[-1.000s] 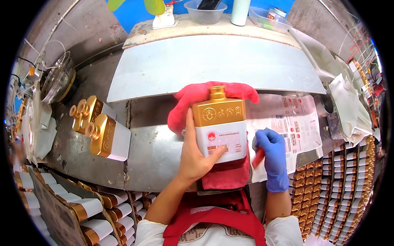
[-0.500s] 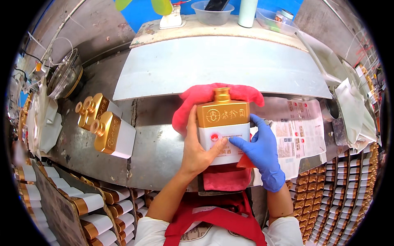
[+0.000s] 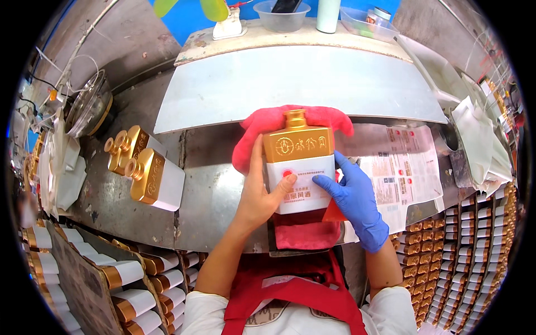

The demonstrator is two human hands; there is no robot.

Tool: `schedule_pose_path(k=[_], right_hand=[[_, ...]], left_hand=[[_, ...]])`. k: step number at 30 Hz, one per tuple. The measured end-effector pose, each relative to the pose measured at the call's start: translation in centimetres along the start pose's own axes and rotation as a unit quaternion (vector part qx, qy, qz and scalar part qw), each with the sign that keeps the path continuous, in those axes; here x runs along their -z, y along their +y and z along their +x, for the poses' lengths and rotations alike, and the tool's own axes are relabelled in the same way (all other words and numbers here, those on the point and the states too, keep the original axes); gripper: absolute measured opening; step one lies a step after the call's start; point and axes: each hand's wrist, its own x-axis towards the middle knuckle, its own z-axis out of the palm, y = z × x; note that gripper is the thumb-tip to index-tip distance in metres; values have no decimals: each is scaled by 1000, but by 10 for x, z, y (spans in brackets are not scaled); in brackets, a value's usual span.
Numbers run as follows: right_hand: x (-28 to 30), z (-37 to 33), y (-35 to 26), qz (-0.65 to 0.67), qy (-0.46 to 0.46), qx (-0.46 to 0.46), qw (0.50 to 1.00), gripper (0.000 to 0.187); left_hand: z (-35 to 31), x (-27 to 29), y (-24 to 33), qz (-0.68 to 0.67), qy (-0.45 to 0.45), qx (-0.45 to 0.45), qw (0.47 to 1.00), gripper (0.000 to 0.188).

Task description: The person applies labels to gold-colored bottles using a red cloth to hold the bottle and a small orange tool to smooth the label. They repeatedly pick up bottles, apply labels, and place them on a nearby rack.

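Observation:
A flat, gold-and-white bottle [image 3: 298, 148] stands tilted back between my hands, its front facing me. Its gold upper part carries raised marks, and a printed label covers the white lower part. My bare left hand [image 3: 258, 192] grips the left side, thumb pressed on the label. On the right side, my blue-gloved right hand [image 3: 357, 195] is closed round the edge, with its thumb also on the label. An orange-red flat piece [image 3: 334, 213] pokes out below the right hand; how it is held is hidden. Under and behind the bottle lies a red cloth [image 3: 306, 233].
Several similar bottles [image 3: 156, 178] stand on the metal table to the left. Printed sheets [image 3: 399, 173] lie right of the cloth. Beyond is a pale raised board [image 3: 301, 78], with a plastic tub [image 3: 282, 21] behind it. Racks of bottles [image 3: 131, 301] flank me below the table.
Both hands and the bottle have shifted slightly left and away from me in the picture. My left thumb has moved up and left across the label, uncovering more print.

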Motion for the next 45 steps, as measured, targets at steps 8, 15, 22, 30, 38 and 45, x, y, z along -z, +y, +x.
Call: schedule_pose_path(k=[8, 15, 22, 30, 38, 45], right_hand=[[9, 2, 2, 22, -56, 13, 998, 68], [8, 1, 13, 61, -96, -21, 993, 70], [7, 0, 1, 52, -111, -7, 992, 73], [20, 5, 17, 106, -154, -29, 982, 69], [13, 1, 9, 81, -124, -24, 989, 64], [13, 2, 6, 60, -132, -44, 989, 61]], left_hand=[[-4, 7, -5, 10, -28, 7, 1000, 85], [-7, 8, -3, 42, -61, -11, 997, 99], [-8, -11, 6, 1, -11, 28, 1000, 106], [-8, -4, 3, -6, -38, 6, 999, 105], [-13, -8, -1, -27, -18, 14, 999, 93], [-15, 4, -13, 34, -27, 6, 999, 86]])
